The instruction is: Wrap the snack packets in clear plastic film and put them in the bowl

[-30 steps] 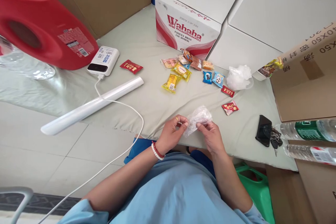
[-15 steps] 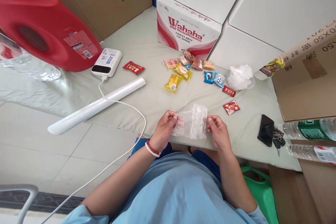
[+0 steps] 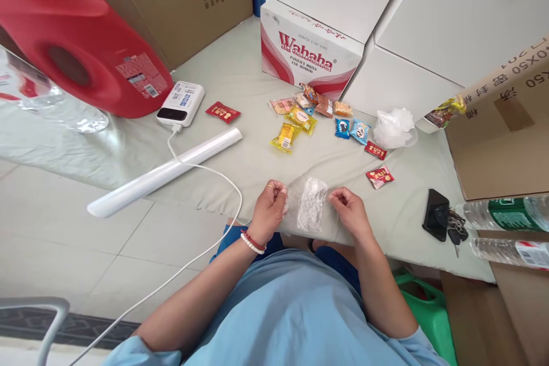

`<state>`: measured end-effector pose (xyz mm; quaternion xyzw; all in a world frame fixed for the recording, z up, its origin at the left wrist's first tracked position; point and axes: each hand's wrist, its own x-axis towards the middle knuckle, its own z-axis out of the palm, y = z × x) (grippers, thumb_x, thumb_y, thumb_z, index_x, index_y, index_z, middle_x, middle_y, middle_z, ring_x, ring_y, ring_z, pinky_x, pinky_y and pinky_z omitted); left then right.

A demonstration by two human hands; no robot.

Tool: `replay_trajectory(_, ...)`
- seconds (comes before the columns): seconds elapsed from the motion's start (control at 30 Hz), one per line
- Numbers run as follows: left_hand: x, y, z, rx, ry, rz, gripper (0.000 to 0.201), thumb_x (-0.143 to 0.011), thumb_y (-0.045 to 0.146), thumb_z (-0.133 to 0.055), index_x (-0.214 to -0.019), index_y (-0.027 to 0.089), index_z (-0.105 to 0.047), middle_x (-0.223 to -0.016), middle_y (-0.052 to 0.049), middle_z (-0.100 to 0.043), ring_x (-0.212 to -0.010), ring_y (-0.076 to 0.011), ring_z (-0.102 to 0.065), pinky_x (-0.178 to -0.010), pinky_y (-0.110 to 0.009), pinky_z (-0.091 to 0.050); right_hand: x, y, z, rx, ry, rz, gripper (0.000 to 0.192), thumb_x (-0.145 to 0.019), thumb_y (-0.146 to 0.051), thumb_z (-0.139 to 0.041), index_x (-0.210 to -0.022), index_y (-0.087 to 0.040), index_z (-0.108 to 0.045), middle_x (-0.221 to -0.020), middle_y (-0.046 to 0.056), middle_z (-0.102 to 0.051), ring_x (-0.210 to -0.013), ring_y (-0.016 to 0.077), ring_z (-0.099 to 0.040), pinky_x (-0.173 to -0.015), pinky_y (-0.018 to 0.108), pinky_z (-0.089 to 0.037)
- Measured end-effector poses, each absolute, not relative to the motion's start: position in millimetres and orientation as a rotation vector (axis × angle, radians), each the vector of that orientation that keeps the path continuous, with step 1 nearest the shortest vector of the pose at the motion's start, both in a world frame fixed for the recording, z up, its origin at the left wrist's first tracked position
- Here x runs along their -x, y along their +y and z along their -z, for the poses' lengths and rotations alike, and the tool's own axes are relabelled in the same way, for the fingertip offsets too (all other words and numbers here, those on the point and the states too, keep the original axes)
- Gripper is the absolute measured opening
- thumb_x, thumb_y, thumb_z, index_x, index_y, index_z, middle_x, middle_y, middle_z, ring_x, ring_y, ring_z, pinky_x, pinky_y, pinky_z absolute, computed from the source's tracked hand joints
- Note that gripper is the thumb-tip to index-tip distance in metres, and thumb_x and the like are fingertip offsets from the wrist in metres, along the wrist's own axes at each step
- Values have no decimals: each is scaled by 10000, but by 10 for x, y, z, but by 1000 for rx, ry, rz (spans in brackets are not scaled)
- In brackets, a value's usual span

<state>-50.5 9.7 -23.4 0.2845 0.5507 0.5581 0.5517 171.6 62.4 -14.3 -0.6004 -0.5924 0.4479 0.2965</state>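
Observation:
A thin clear plastic bag (image 3: 311,207) is stretched between my two hands just above the near edge of the cloth-covered table (image 3: 240,86). My left hand (image 3: 270,210), with a ring and a red-and-white bead bracelet, pinches the bag's left edge. My right hand (image 3: 348,210) pinches its right edge. Several small snack packets (image 3: 295,123) lie farther back on the cloth, with two red packets (image 3: 379,176) to the right of my hands.
A white roll (image 3: 165,172), a power bank (image 3: 180,103) with its white cable, a large red jug (image 3: 81,46), a Wahaha carton (image 3: 306,57), crumpled plastic (image 3: 393,127), a phone with keys (image 3: 436,222), water bottles (image 3: 504,213) and cardboard boxes (image 3: 501,120) surround the cloth.
The bag, crumpled between my hands a second ago, was pulled open and flat; now both hands hold it slightly lower and closer to the table edge, still spread.

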Motion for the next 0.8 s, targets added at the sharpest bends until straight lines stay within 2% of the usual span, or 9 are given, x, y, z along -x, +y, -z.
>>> replay_trajectory(0.1, 553, 108, 271, -659, 1327, -1334, 283, -884, 470, -649, -891, 247, -475, -684, 87, -460, -487, -77, -382, -453, -220, -315, -1851, 651, 82, 1598, -1465, -1205, 305, -805, -516, -718, -820, -218, -655, -752, 0, -619, -657, 156, -510, -618, 286, -412)
replay_trajectory(0.2, 533, 108, 289, -699, 1325, -1309, 273, -896, 468, -630, -895, 246, -472, -671, 88, -466, -481, -79, -392, -450, -220, -323, -1842, 720, 59, 1684, -1572, -1037, 313, -859, -521, -656, -867, -209, -672, -786, 12, -639, -665, 161, -524, -651, 301, -431)
replay_trajectory(0.3, 483, 99, 274, -722, 1316, -1276, 281, -893, 476, -629, -892, 245, -469, -664, 87, -464, -473, -81, -396, -441, -222, -322, -1677, 838, 95, 1712, -1750, -813, 332, -885, -515, -625, -976, -207, -707, -930, 48, -675, -694, 168, -547, -728, 334, -464)
replay_trajectory(0.37, 470, 92, 253, -718, 1322, -1267, 284, -885, 478, -635, -887, 246, -472, -666, 86, -457, -472, -82, -391, -438, -220, -325, -1554, 918, 124, 1671, -1868, -791, 278, -860, -469, -650, -944, -212, -717, -954, 54, -674, -732, 177, -569, -766, 343, -469)
replay_trajectory(0.43, 489, 88, 237, -713, 1336, -1272, 278, -882, 475, -634, -882, 246, -476, -664, 84, -449, -476, -84, -385, -436, -218, -323, -1489, 973, 127, 1606, -1936, -852, 204, -849, -415, -650, -844, -219, -710, -897, 40, -663, -731, 174, -570, -749, 330, -458)
replay_trajectory(0.5, 539, 91, 232, -720, 1369, -1288, 268, -877, 466, -639, -883, 245, -486, -661, 80, -451, -488, -89, -391, -439, -216, -326, -1519, 997, 86, 1541, -1896, -930, 209, -857, -411, -647, -793, -219, -698, -864, 25, -653, -682, 153, -534, -701, 312, -441)
replay_trajectory(0.67, 701, 138, 202, -728, 1406, -1314, 270, -867, 463, -643, -881, 241, -490, -625, 82, -458, -497, -94, -398, -456, -213, -340, -1939, 987, -134, 1486, -1529, -1268, 336, -771, -522, -788, -816, -204, -689, -708, -24, -570, -563, 104, -390, -527, 257, -323)
replay_trajectory(0.8, 795, 188, 123, -714, 1428, -1319, 278, -856, 469, -638, -886, 243, -479, -610, 90, -457, -478, -92, -382, -447, -214, -323, -2308, 921, -229, 1535, -1342, -1365, 412, -699, -543, -862, -813, -194, -677, -631, -54, -490, -506, 74, -301, -464, 237, -209)
